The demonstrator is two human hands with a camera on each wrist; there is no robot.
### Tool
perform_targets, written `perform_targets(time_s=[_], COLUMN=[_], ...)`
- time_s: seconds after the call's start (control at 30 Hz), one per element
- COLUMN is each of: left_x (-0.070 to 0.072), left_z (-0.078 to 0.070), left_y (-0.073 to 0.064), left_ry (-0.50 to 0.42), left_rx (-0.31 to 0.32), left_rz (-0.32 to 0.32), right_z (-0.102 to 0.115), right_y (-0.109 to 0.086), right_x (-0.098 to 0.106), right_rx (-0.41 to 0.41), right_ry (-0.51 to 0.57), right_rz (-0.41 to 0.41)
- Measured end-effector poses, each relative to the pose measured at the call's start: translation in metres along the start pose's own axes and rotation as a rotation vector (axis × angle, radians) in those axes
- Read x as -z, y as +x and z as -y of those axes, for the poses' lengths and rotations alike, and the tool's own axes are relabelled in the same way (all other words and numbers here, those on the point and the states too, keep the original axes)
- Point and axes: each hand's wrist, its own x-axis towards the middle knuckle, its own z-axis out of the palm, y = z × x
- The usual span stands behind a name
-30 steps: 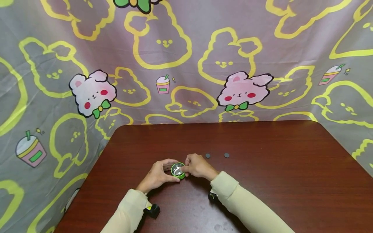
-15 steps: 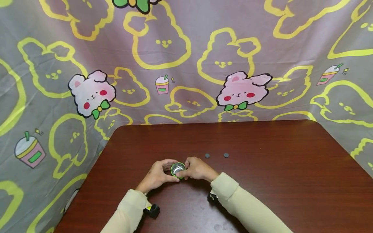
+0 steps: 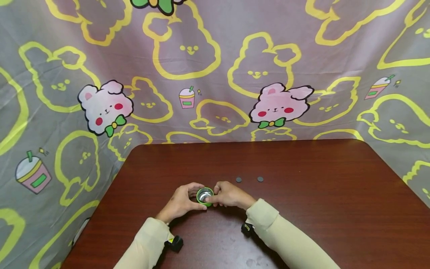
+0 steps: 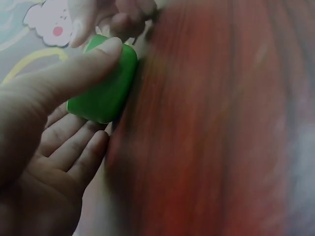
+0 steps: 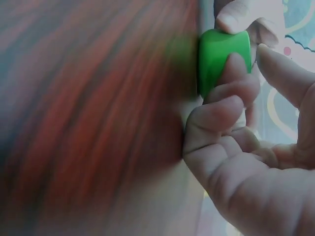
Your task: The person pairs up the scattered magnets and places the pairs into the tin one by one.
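A small round green bowl (image 3: 205, 196) with a shiny silver inside stands on the table between the two hands. My left hand (image 3: 183, 201) grips it from the left, the thumb lying along its near side and the fingers round its far side. On the other side is my right hand (image 3: 230, 195). Its thumb reaches over the rim into the opening, while the curled fingers (image 5: 234, 69) touch the green outer wall. The bowl's floor is partly covered by that thumb. Whether anything lies in there cannot be told.
Two small dark grey discs, a left one (image 3: 238, 179) and a right one (image 3: 260, 179), lie on the brown wooden table (image 3: 319, 194) beyond my right hand. A patterned cloth (image 3: 228, 67) hangs behind the table and along its sides.
My right hand has shifted slightly toward the near side of the bowl, its thumb now lower on the rim. The left hand and the bowl have hardly moved. The discs lie still.
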Motion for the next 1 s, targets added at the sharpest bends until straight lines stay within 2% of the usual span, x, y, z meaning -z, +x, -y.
perform_targets(time_s=[0.13,0.27,0.53,0.77,1.0], left_x=[0.001,0.002,-0.003,-0.013,-0.026], left_z=[-0.01,-0.022,-0.037,-0.046,-0.047], left_y=[0.006,0.017,0.036,0.052,0.065], left_ry=[0.045,0.04,0.052,0.066,0.022], left_rx=[-0.022,-0.047,-0.029,-0.039,-0.068], left_rz=[0.033,0.042,0.069,0.102,0.109], right_z=[-0.006,-0.012,-0.023,-0.035,-0.047], right_y=[-0.006,-0.012,-0.023,-0.035,-0.046], right_x=[0.009,0.021,0.042,0.061,0.08], right_rx=[0.031,0.061,0.073,0.052,0.033], right_ry=[0.011,0.01,0.026,0.048,0.06], right_rz=[-0.013,-0.036,-0.032,-0.037,-0.08])
